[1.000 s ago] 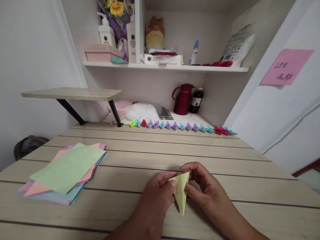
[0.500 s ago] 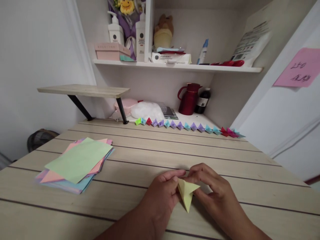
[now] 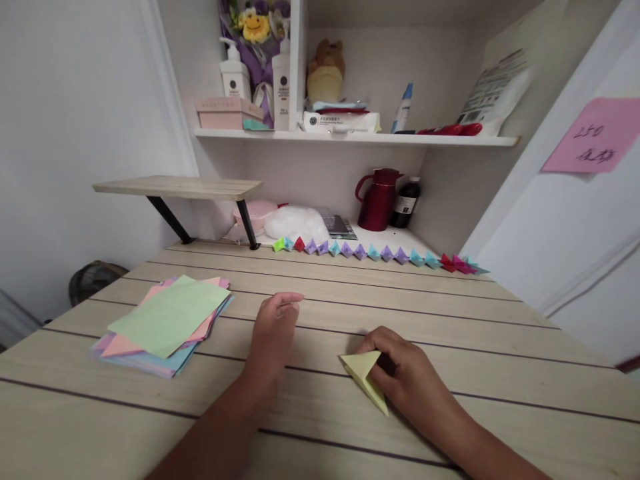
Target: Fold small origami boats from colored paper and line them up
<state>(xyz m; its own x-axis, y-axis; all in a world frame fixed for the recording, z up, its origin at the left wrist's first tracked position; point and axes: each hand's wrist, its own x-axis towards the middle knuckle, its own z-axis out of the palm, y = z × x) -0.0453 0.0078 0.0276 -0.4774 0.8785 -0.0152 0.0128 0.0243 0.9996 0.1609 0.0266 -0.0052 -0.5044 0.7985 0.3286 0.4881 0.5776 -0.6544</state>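
A folded piece of pale yellow origami paper (image 3: 366, 379), with pointed corners, is pinched in my right hand (image 3: 407, 373) just above the table. My thumb and fingers cover its right side. My left hand (image 3: 276, 327) is apart from the paper, further left and a little forward, with its fingers loosely stretched out and nothing in them. To its left lies a stack of coloured paper sheets (image 3: 170, 317), a light green one on top. A row of small folded paper shapes (image 3: 360, 251) in green, blue, red and purple runs along the table's back edge.
The slatted wooden table (image 3: 310, 413) spreads under both hands. A small raised shelf (image 3: 177, 187) on black legs stands at the back left. Behind the paper row are a plastic bag (image 3: 295, 222), a red jug (image 3: 378, 200) and a dark bottle (image 3: 405, 203).
My left hand has let go of the yellow paper and moved left and forward. My right hand keeps hold of the paper, which is now turned differently. The view has shifted slightly.
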